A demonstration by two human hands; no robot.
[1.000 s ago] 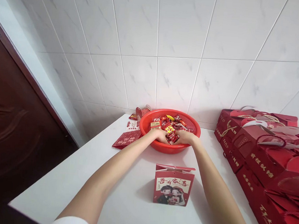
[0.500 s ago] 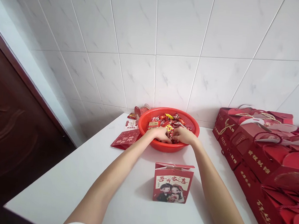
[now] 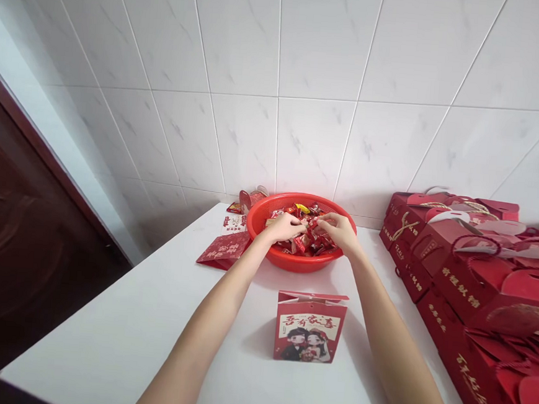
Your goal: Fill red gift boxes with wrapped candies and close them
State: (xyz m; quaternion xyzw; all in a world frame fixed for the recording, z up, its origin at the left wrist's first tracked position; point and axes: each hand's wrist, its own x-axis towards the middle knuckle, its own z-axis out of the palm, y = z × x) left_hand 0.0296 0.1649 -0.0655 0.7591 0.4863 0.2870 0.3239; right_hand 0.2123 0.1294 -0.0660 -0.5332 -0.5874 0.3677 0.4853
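Note:
Both hands are over a red plastic basket (image 3: 299,265) of wrapped candies (image 3: 300,245), mostly red with a yellow one near the back. My left hand (image 3: 286,227) is over the left part of the pile, its fingers curled together; what they hold, if anything, is too small to make out. At the right, my right hand (image 3: 340,230) pinches a red-wrapped candy between thumb and fingertips. Nearer me, between my forearms, a small red gift box (image 3: 310,330) with a cartoon wedding couple stands upright, its top flaps nearly together.
Red gift boxes (image 3: 458,291) with cord handles are stacked along the right side of the white table (image 3: 114,333). Left of the basket lies a flat red packet (image 3: 223,248), with small packages behind it. A tiled wall (image 3: 237,143) closes off the back.
Both hands have risen out of the candy pile and moved slightly apart. Candies beneath them have shifted, and the right hand now pinches one. The gift box stands where it was.

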